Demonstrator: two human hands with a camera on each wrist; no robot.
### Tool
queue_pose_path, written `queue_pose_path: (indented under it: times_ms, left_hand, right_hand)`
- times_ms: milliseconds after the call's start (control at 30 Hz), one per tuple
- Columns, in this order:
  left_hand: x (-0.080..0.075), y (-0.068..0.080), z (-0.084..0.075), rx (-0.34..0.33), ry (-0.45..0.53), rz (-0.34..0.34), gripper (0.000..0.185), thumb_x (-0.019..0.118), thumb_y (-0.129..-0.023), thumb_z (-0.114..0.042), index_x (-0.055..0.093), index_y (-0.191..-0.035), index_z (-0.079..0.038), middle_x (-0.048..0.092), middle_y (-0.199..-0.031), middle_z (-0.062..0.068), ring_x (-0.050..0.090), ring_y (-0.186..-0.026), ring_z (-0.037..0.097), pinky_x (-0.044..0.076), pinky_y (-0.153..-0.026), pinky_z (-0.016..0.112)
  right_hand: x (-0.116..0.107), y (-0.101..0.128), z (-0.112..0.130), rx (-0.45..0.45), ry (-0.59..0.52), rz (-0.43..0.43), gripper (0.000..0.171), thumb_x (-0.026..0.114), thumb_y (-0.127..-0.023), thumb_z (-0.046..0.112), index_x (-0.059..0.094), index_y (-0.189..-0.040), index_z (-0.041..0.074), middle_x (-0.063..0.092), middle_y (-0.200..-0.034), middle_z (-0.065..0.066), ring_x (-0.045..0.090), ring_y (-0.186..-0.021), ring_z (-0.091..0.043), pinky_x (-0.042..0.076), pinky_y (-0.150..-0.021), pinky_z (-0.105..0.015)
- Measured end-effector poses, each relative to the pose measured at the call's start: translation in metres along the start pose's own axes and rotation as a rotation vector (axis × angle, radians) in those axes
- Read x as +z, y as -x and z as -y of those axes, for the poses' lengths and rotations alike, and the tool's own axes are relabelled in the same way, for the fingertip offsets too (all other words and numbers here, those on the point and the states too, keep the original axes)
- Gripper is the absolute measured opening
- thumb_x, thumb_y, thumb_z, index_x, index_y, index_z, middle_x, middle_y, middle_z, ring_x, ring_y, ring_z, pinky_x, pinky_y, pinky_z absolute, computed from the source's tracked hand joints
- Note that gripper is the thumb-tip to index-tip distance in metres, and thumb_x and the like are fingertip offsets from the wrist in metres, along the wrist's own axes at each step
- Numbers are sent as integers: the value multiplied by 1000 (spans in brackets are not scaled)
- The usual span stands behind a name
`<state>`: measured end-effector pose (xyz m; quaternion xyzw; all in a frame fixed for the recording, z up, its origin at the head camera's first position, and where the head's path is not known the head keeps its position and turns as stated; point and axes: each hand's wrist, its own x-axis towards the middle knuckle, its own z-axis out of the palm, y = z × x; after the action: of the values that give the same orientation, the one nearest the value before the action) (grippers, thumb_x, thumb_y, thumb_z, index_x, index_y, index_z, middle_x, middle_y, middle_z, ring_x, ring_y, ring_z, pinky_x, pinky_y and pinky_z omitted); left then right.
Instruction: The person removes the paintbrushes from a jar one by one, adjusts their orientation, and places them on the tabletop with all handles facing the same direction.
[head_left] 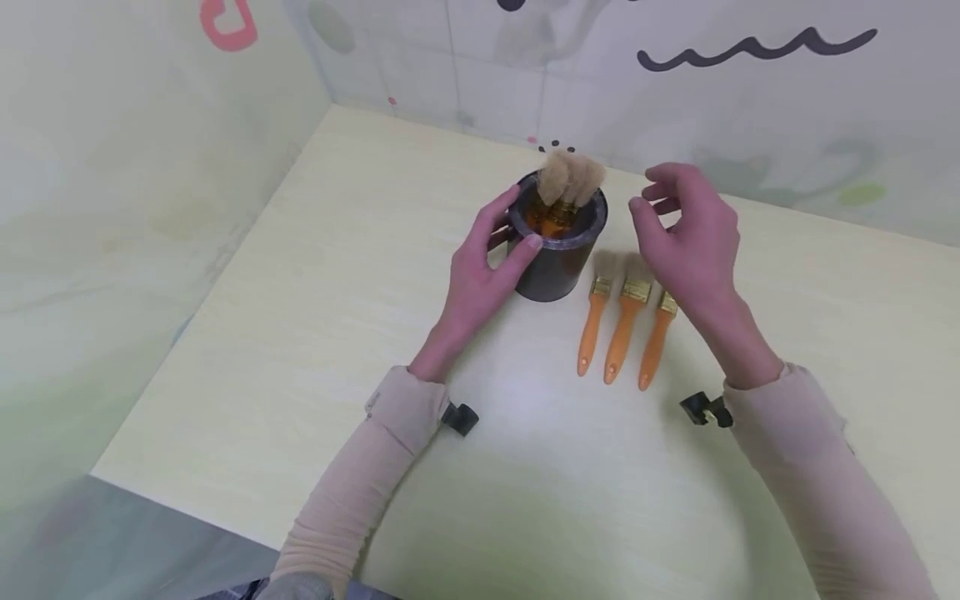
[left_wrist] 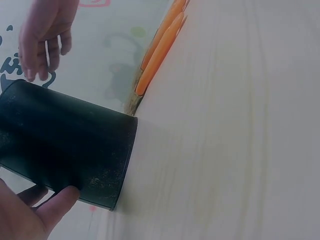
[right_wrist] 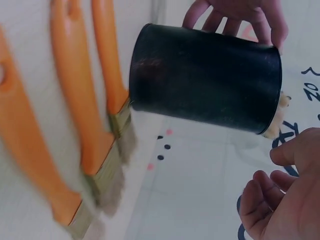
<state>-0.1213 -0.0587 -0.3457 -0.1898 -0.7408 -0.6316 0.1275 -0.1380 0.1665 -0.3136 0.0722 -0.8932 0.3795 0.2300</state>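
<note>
Paintbrushes (head_left: 557, 177) stand bristles-up in the dark can (head_left: 547, 273), left hand (head_left: 480, 277) gripping its side; right of the can, three brushes (head_left: 622, 335) lie, and the right hand (head_left: 695, 239) hovers, fingers released!

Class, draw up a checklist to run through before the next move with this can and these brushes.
1. Left grip steadying the can: ok, fingers and thumb hold its sides.
2. Right grip free: ok, it holds nothing.
3. Brushes in the can bristles up: ok.
4. All brushes in the can: not ok, three loose brushes lie on the table.
5. Number of brushes inside: cannot tell, they overlap.
</note>
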Motion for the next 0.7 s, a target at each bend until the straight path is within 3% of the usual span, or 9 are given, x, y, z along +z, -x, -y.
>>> queue_pose_path:
  times_ms: [267,433,533,700]
  left_hand:
    - [0,0,-2,-20,-15,-1,55,61,-92,-11,42,-142,0,52,-138,20,55,-118,36,46,-101,50]
    - [1,-2,-4,-45,-19,1,55,61,-92,-13,42,-143,-2,51,-140,17,55,-120,31,46,-102,47]
    - [1,-2,-5,-48,-24,1,55,61,-92,-13,42,-143,-2,50,-141,17,55,-120,31,46,-102,46]
    - [2,-3,-5,-35,-37,-13,54,62,-92,-12,43,-141,-1,53,-138,17,55,-118,31,47,-101,47]
  right_hand:
    - [15,-8,27,-144,-59,0,26,63,-91,19,64,-113,5,69,-88,-8,62,-79,-20,40,-65,-25]
    - [21,-13,41,-203,-72,36,26,65,-91,23,65,-111,7,69,-83,-6,61,-73,-16,45,-66,-24]
    - [24,-14,47,-212,-32,54,28,64,-92,30,66,-110,8,69,-80,-3,61,-70,-13,43,-61,-23]
    - [30,-19,57,-137,107,78,36,59,-93,42,64,-110,11,69,-81,-1,61,-72,-13,39,-58,-29]
